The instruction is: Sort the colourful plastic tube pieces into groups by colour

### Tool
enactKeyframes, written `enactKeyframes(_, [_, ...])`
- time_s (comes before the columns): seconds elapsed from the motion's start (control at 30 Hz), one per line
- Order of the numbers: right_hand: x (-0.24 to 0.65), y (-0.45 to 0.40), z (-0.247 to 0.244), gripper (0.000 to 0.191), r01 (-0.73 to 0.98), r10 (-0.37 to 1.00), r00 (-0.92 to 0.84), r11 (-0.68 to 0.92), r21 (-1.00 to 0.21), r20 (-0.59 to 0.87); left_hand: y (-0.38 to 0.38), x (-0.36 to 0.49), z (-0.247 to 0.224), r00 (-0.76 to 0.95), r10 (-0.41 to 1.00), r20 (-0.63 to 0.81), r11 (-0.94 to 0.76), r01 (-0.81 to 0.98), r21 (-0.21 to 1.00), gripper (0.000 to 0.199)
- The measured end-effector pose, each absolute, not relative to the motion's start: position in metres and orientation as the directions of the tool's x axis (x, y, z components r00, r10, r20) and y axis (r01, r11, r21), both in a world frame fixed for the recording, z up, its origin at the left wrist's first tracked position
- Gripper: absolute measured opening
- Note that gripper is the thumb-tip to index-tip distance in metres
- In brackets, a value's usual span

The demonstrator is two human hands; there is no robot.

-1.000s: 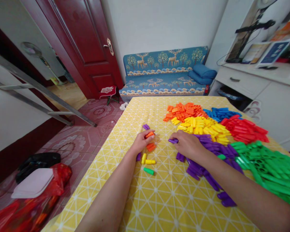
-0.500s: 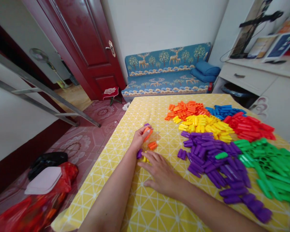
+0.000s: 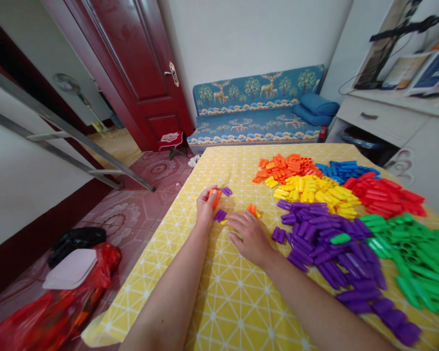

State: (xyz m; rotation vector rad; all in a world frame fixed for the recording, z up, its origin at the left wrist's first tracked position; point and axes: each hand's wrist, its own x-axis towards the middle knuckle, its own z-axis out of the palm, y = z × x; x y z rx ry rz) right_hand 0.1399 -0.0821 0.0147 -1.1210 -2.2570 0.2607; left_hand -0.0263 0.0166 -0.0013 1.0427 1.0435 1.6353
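Note:
My left hand (image 3: 205, 207) pinches an orange plastic tube piece (image 3: 215, 199) above the table. One small purple piece (image 3: 227, 191) lies just past its fingertips, and another purple piece (image 3: 220, 215) rests between the two hands. My right hand (image 3: 249, 239) hovers low over the cloth, palm down, fingers stretched out. By its fingertips is a yellow piece (image 3: 224, 222), partly covered; whether they touch cannot be made out. Beyond its knuckles lies a loose orange piece (image 3: 251, 209) with some yellow beside it.
Piles of orange (image 3: 287, 167), yellow (image 3: 314, 191), blue (image 3: 346, 170), red (image 3: 384, 193), purple (image 3: 320, 234) and green pieces (image 3: 417, 258) cover the table's right side. A single green piece (image 3: 340, 239) tops the purple pile. Bags (image 3: 58, 312) lie on the floor at left.
My left hand has shifted slightly left and away with the orange piece. The loose orange piece has moved right, beyond my right hand. The purple pieces now show more fully.

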Motion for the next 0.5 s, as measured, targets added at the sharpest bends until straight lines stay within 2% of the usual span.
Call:
enactKeyframes(0.07, [0.135,-0.085,0.017,0.026,0.600,0.722,-0.583,0.692,-0.402,0.374,0.013,-0.023,0.000,-0.214,0.957,0.194,-0.234,-0.179,0.956,0.042])
enactKeyframes(0.13, [0.132,-0.082,0.016,0.031,0.647,0.751,-0.573,0.661,-0.380,0.330,0.010,-0.021,0.002,-0.196,0.959,0.202,-0.230,-0.132,0.964,0.039])
enactKeyframes(0.2, [0.131,-0.077,0.014,0.039,0.737,0.827,-0.461,0.559,-0.379,0.323,0.009,-0.020,0.004,-0.175,0.964,0.199,-0.220,-0.108,0.970,0.038])
enactKeyframes(0.3, [0.135,-0.070,0.012,0.040,0.811,0.888,-0.279,0.422,-0.406,0.365,0.007,-0.016,0.004,-0.119,0.977,0.175,-0.188,-0.105,0.977,0.041])
enactKeyframes(0.4, [0.141,-0.068,0.010,0.042,0.845,0.898,-0.091,0.298,-0.444,0.430,0.005,-0.011,0.003,0.038,0.981,0.189,-0.188,-0.039,0.981,0.044])
enactKeyframes(0.5, [0.145,-0.067,0.008,0.046,0.852,0.903,0.046,0.189,-0.489,0.428,0.001,-0.005,0.003,0.220,0.944,0.246,-0.276,0.118,0.954,0.041])
